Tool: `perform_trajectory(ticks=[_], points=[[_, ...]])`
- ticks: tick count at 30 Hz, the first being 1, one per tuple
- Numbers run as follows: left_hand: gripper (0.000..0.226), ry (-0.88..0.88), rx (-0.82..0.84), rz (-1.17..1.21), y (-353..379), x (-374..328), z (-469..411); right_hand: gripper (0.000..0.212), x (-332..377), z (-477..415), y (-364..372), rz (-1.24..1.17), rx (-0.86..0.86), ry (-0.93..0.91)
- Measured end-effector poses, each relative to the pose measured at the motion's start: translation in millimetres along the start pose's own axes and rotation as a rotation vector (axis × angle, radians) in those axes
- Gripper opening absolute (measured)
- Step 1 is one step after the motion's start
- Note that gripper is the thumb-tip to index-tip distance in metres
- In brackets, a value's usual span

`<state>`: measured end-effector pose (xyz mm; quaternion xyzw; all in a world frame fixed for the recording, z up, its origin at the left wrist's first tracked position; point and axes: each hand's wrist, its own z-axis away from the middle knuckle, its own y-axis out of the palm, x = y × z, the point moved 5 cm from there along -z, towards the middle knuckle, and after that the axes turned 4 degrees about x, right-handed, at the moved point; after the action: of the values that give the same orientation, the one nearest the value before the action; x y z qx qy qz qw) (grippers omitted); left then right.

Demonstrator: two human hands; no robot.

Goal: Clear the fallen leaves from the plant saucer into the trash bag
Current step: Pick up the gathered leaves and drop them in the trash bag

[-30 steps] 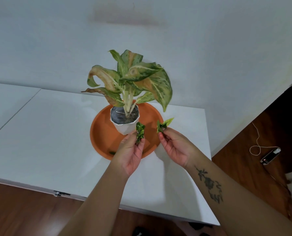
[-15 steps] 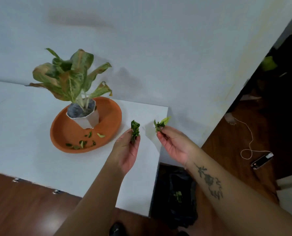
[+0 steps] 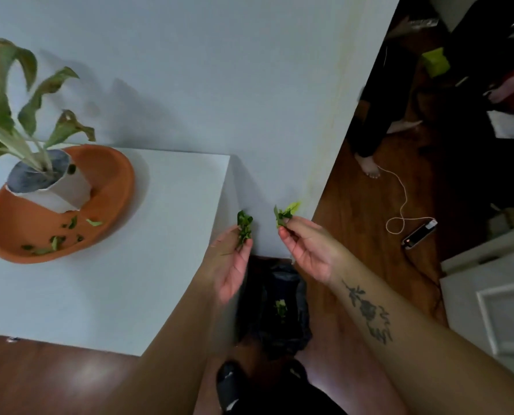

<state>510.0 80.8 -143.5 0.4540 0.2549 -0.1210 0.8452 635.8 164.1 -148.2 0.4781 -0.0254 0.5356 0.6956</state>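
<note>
An orange saucer [image 3: 112, 187] sits on the white table [image 3: 100, 295] at the left, holding a white pot [image 3: 67, 193] with a leafy plant [image 3: 7, 115]. Several fallen leaf bits [image 3: 55, 239] lie in the saucer's front part. My left hand [image 3: 234, 262] pinches a dark green leaf clump [image 3: 244, 224] past the table's right edge. Beside it, my right hand [image 3: 306, 250] pinches a lighter green leaf clump [image 3: 285, 214]. Below both hands a black trash bag [image 3: 297, 313] stands open on the floor with a leaf scrap [image 3: 280, 307] inside.
A white wall [image 3: 219, 70] rises behind the table. On the wooden floor at the right lie a phone [image 3: 419, 235] and its white cable [image 3: 399, 199]. Another person's bare foot [image 3: 369, 166] stands farther back. A white door [image 3: 495, 301] is at the right edge.
My view and both hands have swung right, away from the saucer, carrying the leaf clumps past the table's edge to above the trash bag.
</note>
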Motion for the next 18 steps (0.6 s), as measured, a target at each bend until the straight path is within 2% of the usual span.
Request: perform_trajectory(ticks=[6, 14, 18], points=[[0.013, -0.102, -0.057, -0.060, -31.2, 55.8, -31.0, 0.013, -18.7, -15.2, -52.0, -0.033, -0.123, 0.012], [0.015, -0.249, -0.182, -0.217, -93.6, 126.7, -65.9, 0.006, -77.1, -59.1, -145.6, -0.052, -0.241, 0.084], [0.028, -0.307, -0.219, -0.256, -133.8, 167.0, -89.9, 0.011, -118.3, -82.1, -194.9, 0.030, -0.262, 0.120]])
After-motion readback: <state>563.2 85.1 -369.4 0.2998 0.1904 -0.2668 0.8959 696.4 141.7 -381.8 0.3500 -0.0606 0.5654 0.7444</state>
